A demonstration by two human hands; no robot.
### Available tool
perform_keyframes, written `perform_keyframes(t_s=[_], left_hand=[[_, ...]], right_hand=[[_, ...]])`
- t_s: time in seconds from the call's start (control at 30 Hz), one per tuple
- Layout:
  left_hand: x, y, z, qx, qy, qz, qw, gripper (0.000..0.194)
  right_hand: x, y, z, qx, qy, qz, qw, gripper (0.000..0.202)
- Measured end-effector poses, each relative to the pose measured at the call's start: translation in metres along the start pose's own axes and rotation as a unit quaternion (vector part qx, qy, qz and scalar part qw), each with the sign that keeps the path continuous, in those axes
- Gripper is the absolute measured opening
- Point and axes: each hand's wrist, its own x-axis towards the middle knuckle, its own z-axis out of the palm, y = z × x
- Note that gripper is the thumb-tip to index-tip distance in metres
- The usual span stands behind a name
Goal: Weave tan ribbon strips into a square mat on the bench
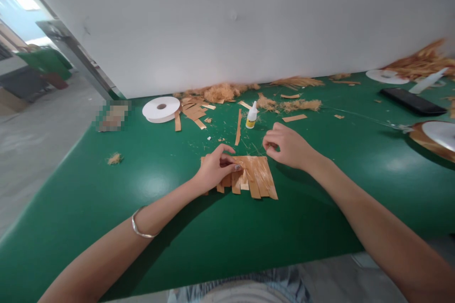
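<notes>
A panel of tan strips (pixel 261 177) lies side by side on the green table, its lower ends uneven and whitish shiny streaks on its right half. My left hand (pixel 215 165) rests over the panel's left part, thumb and a finger pinched on a tan strip near its middle; the index finger is raised. Just beyond the panel's upper right corner hovers my right hand (pixel 286 146), fingers curled and pinched together. Whatever it may hold is too small to make out. A small white glue bottle (pixel 251 116) with a yellow label stands upright behind the panel.
White spools (pixel 161 108) and loose tan strips (pixel 194 111) lie at the back left. Fibre tufts (pixel 222 91) line the white wall. To the right are a black phone (pixel 412 101) and a reel of brown ribbon (pixel 433 139). A fibre clump (pixel 114 158) sits left.
</notes>
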Motion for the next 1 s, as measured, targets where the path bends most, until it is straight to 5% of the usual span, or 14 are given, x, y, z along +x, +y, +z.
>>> perform_keyframes(t_s=[0.23, 0.53, 0.87, 1.0], left_hand=[[0.000, 0.000, 0.000, -0.001, -0.001, -0.003, 1.000, 0.033], [0.000, -0.002, -0.001, 0.011, -0.001, 0.006, 1.000, 0.032], [-0.001, 0.002, 0.000, 0.006, -0.002, 0.005, 1.000, 0.031], [-0.001, 0.001, 0.000, 0.010, -0.003, 0.008, 1.000, 0.030]], right_hand=[[0.000, -0.001, -0.003, 0.141, -0.009, 0.089, 0.986, 0.021], [0.002, 0.003, 0.007, 0.313, 0.035, 0.194, 0.929, 0.041], [0.006, 0.010, 0.010, 0.446, 0.066, 0.172, 0.876, 0.049], [0.007, 0.010, 0.011, 0.515, 0.069, 0.192, 0.833, 0.047]])
